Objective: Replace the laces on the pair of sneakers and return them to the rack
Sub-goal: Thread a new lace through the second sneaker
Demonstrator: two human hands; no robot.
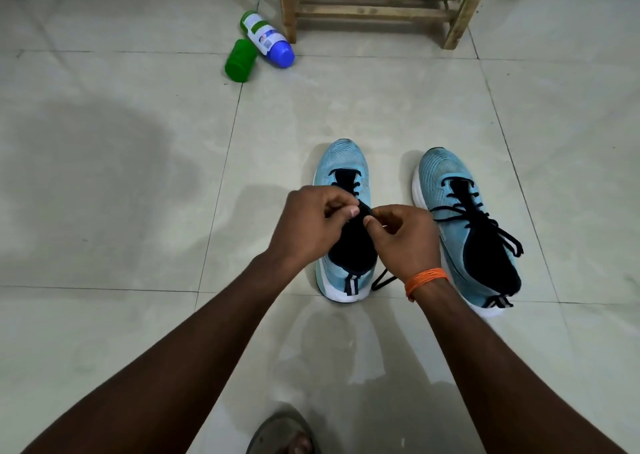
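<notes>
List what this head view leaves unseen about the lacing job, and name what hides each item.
1. Head view: the left sneaker's upper eyelets and how the lace runs there, covered by the left hand and right hand.
2. Head view: the wooden rack, cut off by the top edge above its lower slats.
3. Head view: the bottle's label text, too small to read.
4. Head view: the sandal, cut by the bottom edge.

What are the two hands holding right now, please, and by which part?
The left hand and right hand both pinch the lace of the left sneaker, just above its tongue; a loose end trails beside the heel.
</notes>
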